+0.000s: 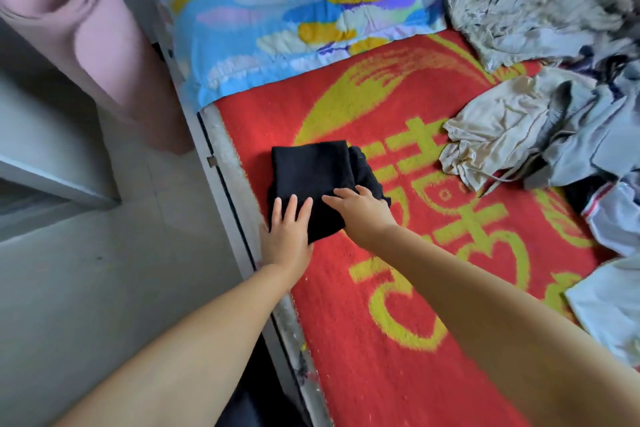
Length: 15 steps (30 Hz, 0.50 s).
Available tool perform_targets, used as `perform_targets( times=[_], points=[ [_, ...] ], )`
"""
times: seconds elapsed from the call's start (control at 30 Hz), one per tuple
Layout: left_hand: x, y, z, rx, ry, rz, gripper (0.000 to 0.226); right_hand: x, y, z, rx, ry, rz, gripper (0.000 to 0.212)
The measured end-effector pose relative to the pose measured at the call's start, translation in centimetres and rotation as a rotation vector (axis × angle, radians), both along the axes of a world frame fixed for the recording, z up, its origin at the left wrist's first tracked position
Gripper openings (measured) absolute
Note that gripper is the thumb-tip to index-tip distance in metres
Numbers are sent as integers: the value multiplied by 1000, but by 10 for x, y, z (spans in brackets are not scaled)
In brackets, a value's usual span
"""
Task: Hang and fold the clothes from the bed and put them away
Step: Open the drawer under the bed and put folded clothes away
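Both hands are pressing a black garment (313, 180), folded into a small square, near the left edge of the red blanket (398, 340). The left hand (289, 230) is lying flat with fingers straight and slightly spread on its near corner; the right hand (360, 206) is resting fingers-out on its right side, gripping nothing. A heap of unfolded clothes (540, 135) is waiting at the right. The bundle is sitting close to the bed's edge, so a sideways shove could be sliding it off, and lifting from one side could be undoing the loose right layers.
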<state>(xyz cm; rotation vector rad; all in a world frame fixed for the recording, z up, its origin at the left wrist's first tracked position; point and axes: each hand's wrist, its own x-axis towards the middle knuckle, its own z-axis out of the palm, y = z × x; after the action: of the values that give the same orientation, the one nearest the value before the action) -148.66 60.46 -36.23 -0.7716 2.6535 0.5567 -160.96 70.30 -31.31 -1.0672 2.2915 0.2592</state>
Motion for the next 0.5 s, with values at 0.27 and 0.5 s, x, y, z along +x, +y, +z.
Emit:
perform_targets(
  times=[0.27,0.5],
  points=[
    [76,-73,127,-3,83,-3,62,72,-68,133,-36,-79,118,53],
    [196,-121,181,-81,13,133,61,174,-135,168,-120,-141,345,56]
  ],
)
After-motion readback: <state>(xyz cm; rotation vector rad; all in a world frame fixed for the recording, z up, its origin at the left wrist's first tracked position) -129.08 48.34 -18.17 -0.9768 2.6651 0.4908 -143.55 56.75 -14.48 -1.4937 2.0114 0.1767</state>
